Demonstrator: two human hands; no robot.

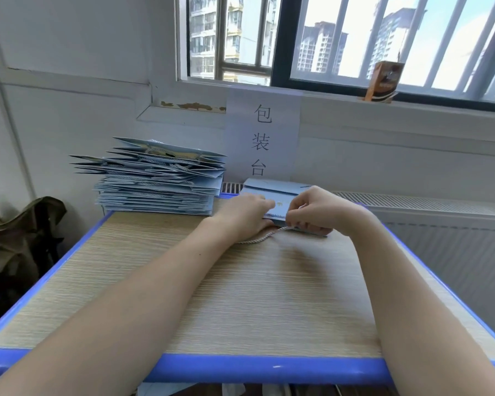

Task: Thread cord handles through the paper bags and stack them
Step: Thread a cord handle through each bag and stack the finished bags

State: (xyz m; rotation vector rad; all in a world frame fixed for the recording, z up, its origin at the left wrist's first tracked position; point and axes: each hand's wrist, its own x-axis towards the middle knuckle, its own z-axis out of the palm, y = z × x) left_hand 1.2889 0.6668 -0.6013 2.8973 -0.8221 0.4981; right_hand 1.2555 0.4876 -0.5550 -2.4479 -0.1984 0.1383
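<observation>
A white paper sign taped to the wall beyond the hands reads 包装台 in black characters, top to bottom. Both forearms reach far out over the wood-grain surface with its blue edge. The left hand lies palm down, fingers pressing the near left part of a flat pale-blue paper bag. The right hand is arched over the bag's near edge, its grip pinched together on a twisted white cord that trails toward the person and to the left, under the left hand. Left of the left hand stands a tall stack of finished bags, cords showing between layers. A brown carton sits on the windowsill beyond the right hand; its print is unreadable.
</observation>
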